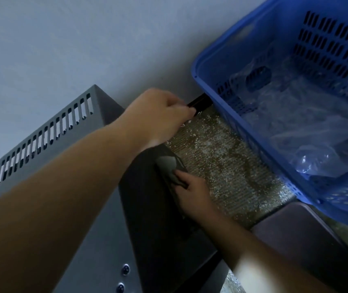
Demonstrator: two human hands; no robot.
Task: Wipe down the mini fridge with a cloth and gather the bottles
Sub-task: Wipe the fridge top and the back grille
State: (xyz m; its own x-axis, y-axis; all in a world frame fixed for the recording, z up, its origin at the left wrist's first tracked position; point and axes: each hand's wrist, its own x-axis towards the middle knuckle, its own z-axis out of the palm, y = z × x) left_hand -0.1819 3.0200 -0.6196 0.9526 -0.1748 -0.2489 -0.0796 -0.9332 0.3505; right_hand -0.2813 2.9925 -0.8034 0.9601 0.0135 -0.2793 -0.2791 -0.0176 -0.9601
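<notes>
Speckled floor (221,163); blue basket (327,60); mini fridge (97,240)

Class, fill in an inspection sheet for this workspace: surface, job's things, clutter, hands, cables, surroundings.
Surface: speckled floor, scattered with white flecks.
Job's things: grey cloth pressed on a dark panel; blue basket holds clear crumpled plastic, bottles not discernible.
Clutter: nothing seen.
Grippers: left hand grips a black bar beside the basket; right hand holds the cloth.
Cables: nothing seen.
Surroundings: grey vented casing on the left, plain wall behind.
</notes>
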